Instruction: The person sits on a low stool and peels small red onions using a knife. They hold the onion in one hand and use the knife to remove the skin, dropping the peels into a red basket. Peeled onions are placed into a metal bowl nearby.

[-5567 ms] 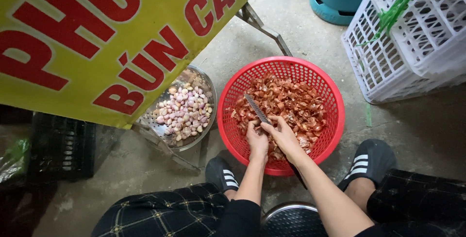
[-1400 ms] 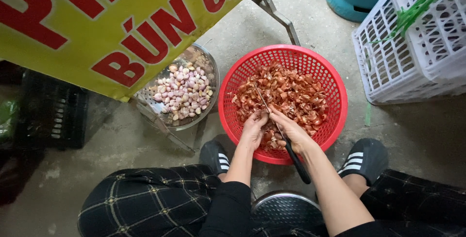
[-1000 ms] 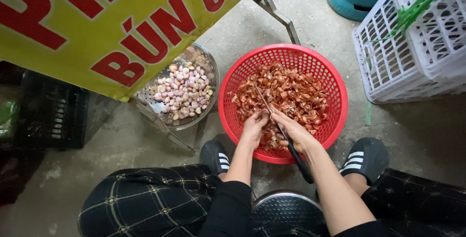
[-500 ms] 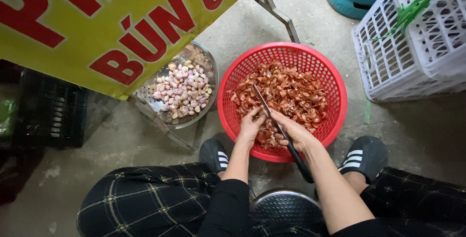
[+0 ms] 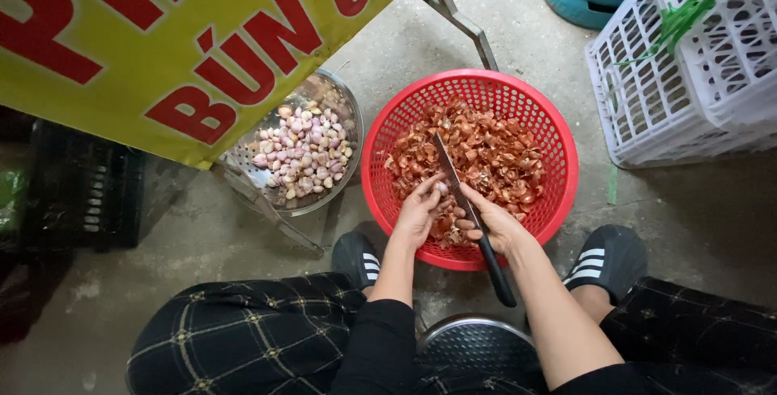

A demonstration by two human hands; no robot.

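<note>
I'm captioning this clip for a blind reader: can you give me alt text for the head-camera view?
Seen from above, a seated person's right hand holds a black-handled knife and the left hand pinches a small shallot over a red basket of reddish peels. Left of it sits a metal bowl of peeled shallots, under a yellow sign.

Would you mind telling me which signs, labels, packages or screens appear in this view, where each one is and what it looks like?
Sign board: upper left, leaning over the metal bowl of peeled bulbs; large tilted rectangular panel, yellow with big red lettering.
No packages, labels or screens show elsewhere; the red basket, the white crates and the knife in the right hand carry no visible markings.
</note>
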